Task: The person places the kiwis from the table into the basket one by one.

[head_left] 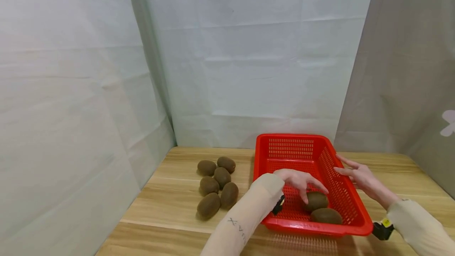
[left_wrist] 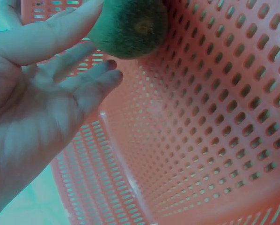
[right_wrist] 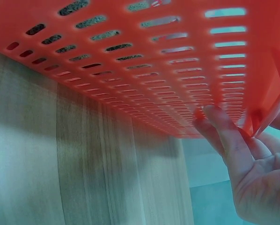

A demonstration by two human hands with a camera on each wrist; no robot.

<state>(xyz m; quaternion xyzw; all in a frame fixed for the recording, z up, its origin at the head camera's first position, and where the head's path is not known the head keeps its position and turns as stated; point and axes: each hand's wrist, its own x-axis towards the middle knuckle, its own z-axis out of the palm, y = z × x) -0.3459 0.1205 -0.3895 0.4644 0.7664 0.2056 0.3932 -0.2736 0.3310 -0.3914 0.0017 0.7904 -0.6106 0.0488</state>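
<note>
A red plastic basket [head_left: 305, 230] with slotted walls stands on the wooden table. Two brown kiwis lie at its near right end: one kiwi [head_left: 317, 201] under my left hand [head_left: 296, 179], the other kiwi [head_left: 326, 216] closer to the front wall. My left hand reaches down inside the basket with its fingers spread, the thumb alongside the kiwi [left_wrist: 130, 28] and the other fingertips apart from it in the left wrist view. My right hand [head_left: 360, 175] holds the basket's right rim, with some fingers [right_wrist: 224, 126] against the outer wall beneath the rim.
Several loose kiwis [head_left: 222, 177] sit in a cluster on the table [head_left: 170, 202], left of the basket. Pale cloth [head_left: 249, 70] hangs behind the table and along both sides. Black straps with small devices are on both wrists.
</note>
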